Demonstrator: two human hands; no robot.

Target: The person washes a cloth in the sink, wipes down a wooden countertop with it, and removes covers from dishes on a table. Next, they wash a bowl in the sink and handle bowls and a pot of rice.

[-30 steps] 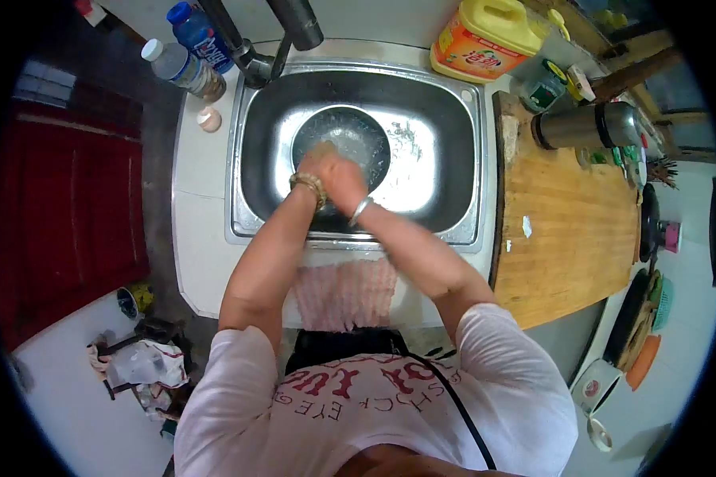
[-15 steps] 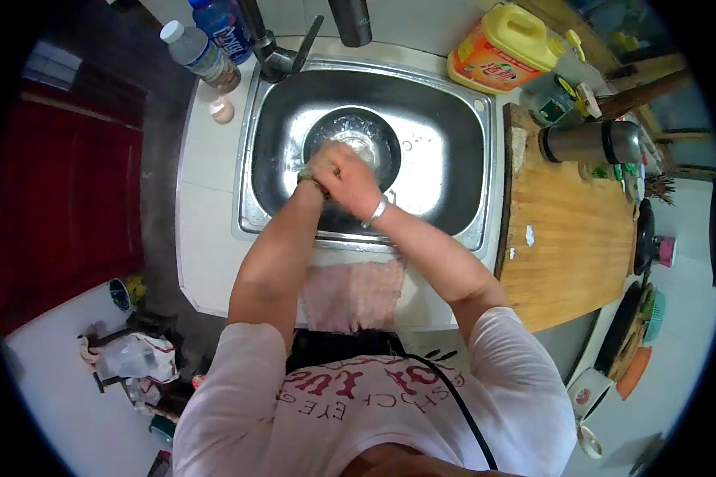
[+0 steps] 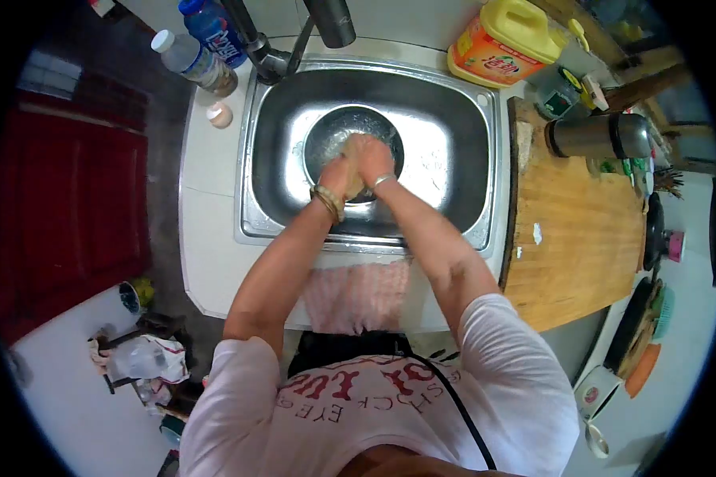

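Both hands are over a round metal bowl (image 3: pixel 319 143) with water in it, inside the steel sink (image 3: pixel 445 143). My left hand (image 3: pixel 336 176) is closed on a tan, wet, cloth-like item (image 3: pixel 353 168) at the bowl's middle. My right hand (image 3: pixel 371 157) presses against the same item from the right, its fingers bent around the top of it. Bracelets circle both wrists. A pink striped cloth (image 3: pixel 356 297) lies on the counter edge in front of the sink.
A black faucet (image 3: pixel 272 63) stands behind the sink. Bottles (image 3: pixel 199 65) and an eggshell-like piece (image 3: pixel 219 115) are at the left. On the right are a yellow jug (image 3: pixel 501 48), a wooden board (image 3: pixel 573 230) and a steel thermos (image 3: pixel 601 136).
My hands were clasped together at the bowl's left side. They have shifted right and come slightly apart, and the tan item now shows between them.
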